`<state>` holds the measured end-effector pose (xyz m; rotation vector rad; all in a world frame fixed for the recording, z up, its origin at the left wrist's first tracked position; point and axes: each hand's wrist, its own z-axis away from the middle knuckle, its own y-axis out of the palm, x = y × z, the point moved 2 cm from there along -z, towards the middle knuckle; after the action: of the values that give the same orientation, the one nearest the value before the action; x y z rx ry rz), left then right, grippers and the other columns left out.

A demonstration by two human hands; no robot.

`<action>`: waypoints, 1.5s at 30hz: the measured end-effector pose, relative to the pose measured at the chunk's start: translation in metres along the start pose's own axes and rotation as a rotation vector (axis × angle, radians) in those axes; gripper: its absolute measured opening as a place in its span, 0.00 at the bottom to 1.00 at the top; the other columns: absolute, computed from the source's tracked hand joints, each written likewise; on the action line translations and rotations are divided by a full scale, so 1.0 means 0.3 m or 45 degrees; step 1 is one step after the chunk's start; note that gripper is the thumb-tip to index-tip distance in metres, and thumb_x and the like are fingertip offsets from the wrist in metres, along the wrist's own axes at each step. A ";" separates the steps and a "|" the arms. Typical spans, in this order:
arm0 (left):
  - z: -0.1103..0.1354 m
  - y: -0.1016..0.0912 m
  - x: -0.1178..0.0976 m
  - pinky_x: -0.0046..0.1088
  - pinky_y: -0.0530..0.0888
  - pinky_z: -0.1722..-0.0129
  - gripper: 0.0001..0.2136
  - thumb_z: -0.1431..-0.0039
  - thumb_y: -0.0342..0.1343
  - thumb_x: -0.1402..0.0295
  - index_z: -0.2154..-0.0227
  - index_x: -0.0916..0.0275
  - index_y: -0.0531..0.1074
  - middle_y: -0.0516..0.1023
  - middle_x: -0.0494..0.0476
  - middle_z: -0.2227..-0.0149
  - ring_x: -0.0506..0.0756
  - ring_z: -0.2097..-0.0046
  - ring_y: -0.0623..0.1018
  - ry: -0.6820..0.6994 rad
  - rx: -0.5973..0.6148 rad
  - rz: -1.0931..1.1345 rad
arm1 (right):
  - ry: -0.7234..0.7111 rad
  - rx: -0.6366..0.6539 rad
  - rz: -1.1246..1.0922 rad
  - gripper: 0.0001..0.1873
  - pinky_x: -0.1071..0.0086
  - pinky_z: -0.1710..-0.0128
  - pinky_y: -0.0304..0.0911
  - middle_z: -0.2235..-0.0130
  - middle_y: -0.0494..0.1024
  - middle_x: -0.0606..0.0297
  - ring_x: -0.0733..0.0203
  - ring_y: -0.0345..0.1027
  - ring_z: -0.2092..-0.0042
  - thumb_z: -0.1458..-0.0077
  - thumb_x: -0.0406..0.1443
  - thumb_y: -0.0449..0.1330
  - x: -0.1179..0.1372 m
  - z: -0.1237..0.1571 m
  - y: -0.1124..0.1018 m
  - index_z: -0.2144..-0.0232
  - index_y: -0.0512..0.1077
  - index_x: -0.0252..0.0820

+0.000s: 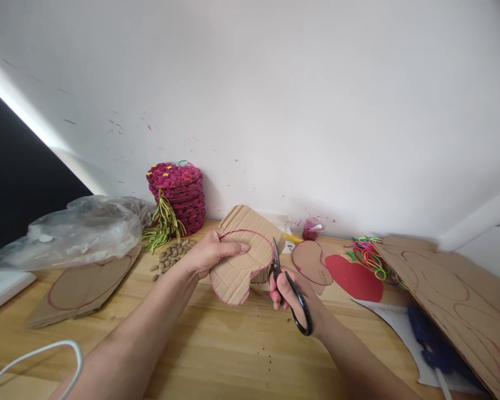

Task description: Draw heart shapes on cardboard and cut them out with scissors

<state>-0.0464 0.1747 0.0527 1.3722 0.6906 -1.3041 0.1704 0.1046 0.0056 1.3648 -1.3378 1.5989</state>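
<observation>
Where left fingers point(235, 249) pinch, cardboard point(238, 273) lies between; scissors point(276, 262) opposite.

Creased brown cardboard point(233, 269), magenta-outlined, tilts in the left hand's point(208, 254) grip; black-handled scissors point(276, 262), blades upward from the right hand's point(294, 294) grip, meet its right side.

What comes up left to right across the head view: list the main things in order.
Clear plastic bag, magenta container, held cardboard piece, scissors, small plastic cup, red cutout, large cardboard sheet.
</observation>
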 end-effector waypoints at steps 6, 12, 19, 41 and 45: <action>-0.002 -0.004 0.001 0.30 0.81 0.65 0.22 0.64 0.78 0.69 0.62 0.66 0.81 0.87 0.57 0.66 0.56 0.67 0.83 0.017 -0.016 -0.022 | 0.066 -0.052 -0.096 0.37 0.72 0.78 0.57 0.76 0.66 0.70 0.67 0.63 0.78 0.42 0.71 0.49 -0.004 -0.001 0.012 0.74 0.60 0.44; 0.002 0.001 -0.005 0.30 0.81 0.65 0.23 0.65 0.78 0.68 0.61 0.66 0.81 0.87 0.56 0.66 0.56 0.67 0.83 0.041 -0.037 -0.039 | 0.061 -0.096 -0.124 0.36 0.73 0.80 0.57 0.77 0.65 0.72 0.69 0.60 0.80 0.43 0.70 0.52 -0.013 0.003 0.014 0.75 0.56 0.46; 0.001 0.002 -0.003 0.30 0.80 0.65 0.23 0.65 0.77 0.68 0.62 0.66 0.81 0.87 0.56 0.66 0.56 0.67 0.83 0.037 -0.020 -0.042 | 0.136 -0.117 -0.156 0.37 0.74 0.83 0.54 0.79 0.63 0.74 0.70 0.58 0.82 0.45 0.72 0.52 -0.027 0.006 0.025 0.74 0.57 0.46; -0.009 -0.019 0.011 0.31 0.80 0.63 0.23 0.61 0.77 0.66 0.59 0.66 0.81 0.87 0.57 0.63 0.56 0.65 0.83 0.068 -0.007 -0.092 | 0.094 -0.157 -0.101 0.37 0.72 0.82 0.55 0.79 0.63 0.73 0.68 0.57 0.82 0.46 0.72 0.52 -0.012 -0.003 0.018 0.76 0.52 0.48; -0.009 -0.020 0.011 0.31 0.80 0.63 0.23 0.62 0.77 0.66 0.60 0.66 0.81 0.87 0.57 0.63 0.57 0.65 0.83 0.067 -0.014 -0.103 | 0.128 -0.175 -0.102 0.37 0.72 0.83 0.53 0.80 0.62 0.74 0.69 0.56 0.82 0.47 0.72 0.53 -0.019 -0.003 0.020 0.76 0.53 0.47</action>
<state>-0.0504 0.1779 0.0474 1.3862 0.7955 -1.3297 0.1660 0.1044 -0.0016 1.2241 -1.2919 1.4743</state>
